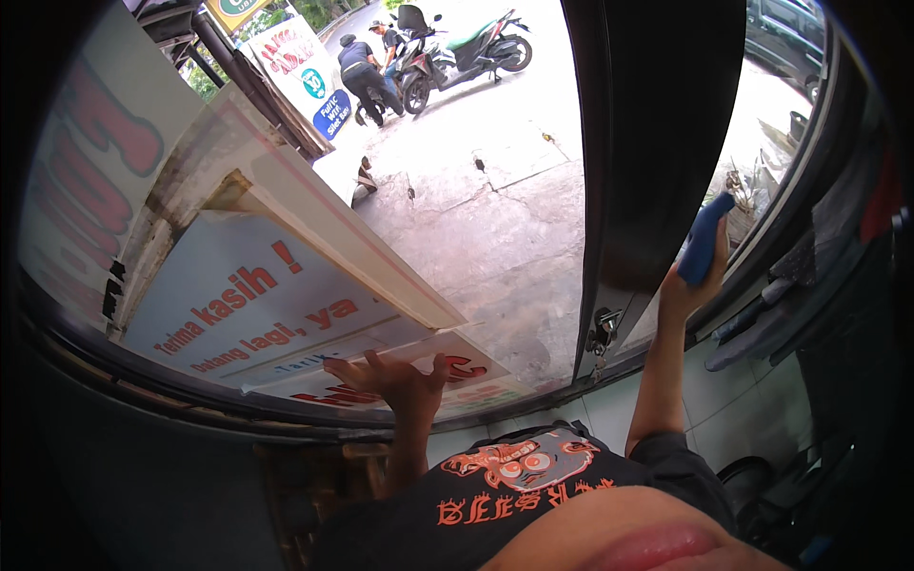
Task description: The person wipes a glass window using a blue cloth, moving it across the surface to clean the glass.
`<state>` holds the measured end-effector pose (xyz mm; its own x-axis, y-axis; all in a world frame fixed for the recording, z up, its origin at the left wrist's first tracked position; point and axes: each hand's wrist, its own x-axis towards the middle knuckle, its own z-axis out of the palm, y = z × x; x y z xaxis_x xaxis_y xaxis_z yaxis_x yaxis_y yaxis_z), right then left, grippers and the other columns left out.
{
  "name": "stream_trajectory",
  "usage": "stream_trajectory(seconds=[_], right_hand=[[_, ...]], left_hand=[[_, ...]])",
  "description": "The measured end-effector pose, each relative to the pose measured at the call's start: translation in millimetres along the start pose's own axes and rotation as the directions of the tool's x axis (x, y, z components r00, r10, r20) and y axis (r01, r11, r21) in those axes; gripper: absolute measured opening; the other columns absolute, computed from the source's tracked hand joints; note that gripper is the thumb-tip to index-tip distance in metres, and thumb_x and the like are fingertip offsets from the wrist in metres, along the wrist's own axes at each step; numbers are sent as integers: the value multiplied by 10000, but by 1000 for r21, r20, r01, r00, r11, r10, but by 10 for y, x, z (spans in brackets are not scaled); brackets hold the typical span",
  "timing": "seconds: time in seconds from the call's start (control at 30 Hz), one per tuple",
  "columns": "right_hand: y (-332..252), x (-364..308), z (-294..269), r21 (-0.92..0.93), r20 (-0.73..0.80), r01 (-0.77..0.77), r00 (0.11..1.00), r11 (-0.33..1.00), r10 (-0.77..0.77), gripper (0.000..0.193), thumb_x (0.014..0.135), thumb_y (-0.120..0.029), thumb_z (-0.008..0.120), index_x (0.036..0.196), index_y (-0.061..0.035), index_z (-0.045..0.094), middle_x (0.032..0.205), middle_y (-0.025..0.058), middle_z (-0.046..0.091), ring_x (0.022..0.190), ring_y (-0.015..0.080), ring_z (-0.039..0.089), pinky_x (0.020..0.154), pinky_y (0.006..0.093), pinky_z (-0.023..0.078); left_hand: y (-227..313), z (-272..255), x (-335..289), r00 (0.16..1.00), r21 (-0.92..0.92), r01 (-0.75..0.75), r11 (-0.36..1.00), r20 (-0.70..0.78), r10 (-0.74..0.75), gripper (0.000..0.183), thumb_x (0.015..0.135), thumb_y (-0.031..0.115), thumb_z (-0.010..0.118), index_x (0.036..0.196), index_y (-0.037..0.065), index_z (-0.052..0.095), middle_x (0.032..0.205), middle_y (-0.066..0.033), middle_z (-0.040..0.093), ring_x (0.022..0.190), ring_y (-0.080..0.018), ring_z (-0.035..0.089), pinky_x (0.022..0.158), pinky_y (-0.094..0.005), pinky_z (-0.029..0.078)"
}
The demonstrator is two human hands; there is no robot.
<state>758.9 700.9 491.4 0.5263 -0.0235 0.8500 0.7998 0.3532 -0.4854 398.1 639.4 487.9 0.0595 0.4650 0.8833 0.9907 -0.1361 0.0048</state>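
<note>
My right hand (690, 281) is raised at the right and closed around a soft blue cloth (706, 238), which looks folded. The cloth is up by the window pane beyond the dark door frame (657, 143); whether it touches the glass I cannot tell. Lower down on the left, my left hand (407, 383) has its fingers spread, with nothing in it. It is at the glass panel (238, 295) covered with lettered stickers, its fingertips over the lower part of the lettering.
A lock with hanging keys (602, 333) sits low on the door frame. Outside, two people (367, 71) are beside parked motorbikes (457, 57) on pavement. A dark car (785, 43) stands at the upper right. Dark clothes or cloths (762, 324) lie at the right, above pale floor tiles (738, 409).
</note>
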Motion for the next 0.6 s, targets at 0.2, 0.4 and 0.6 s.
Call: stream_trajectory(seconds=[0.2, 0.4, 0.6], right_hand=[[-298, 1218, 244, 41, -69, 275, 960, 961, -272, 281, 833, -13, 550, 1110, 13, 593, 1090, 148, 625, 978, 273, 623, 834, 337, 513], [-190, 690, 89, -10, 59, 193, 980, 981, -192, 335, 812, 3, 552, 1147, -5, 560, 1160, 169, 583, 1080, 310, 564, 934, 382, 441], [18, -369, -388, -62, 267, -7, 963, 998, 24, 339, 796, -55, 577, 1124, 29, 566, 1191, 212, 553, 1114, 371, 527, 956, 424, 395]], left_hand=[[-14, 16, -16, 1000, -36, 0, 999, -17, -1, 977, 742, 657, 528, 1437, 209, 7, 1423, -271, -147, 1319, -456, -141, 975, -683, 28], [-38, 46, -121, 997, -55, 73, 996, 36, -71, 1021, 719, 628, 590, 1431, 187, 7, 1413, -291, -145, 1312, -469, -138, 983, -675, 46], [45, -76, -6, 998, 11, -20, 1000, 64, 19, 1046, 725, 577, 628, 1415, 107, -2, 1397, -312, -109, 1300, -495, -91, 985, -663, 114]])
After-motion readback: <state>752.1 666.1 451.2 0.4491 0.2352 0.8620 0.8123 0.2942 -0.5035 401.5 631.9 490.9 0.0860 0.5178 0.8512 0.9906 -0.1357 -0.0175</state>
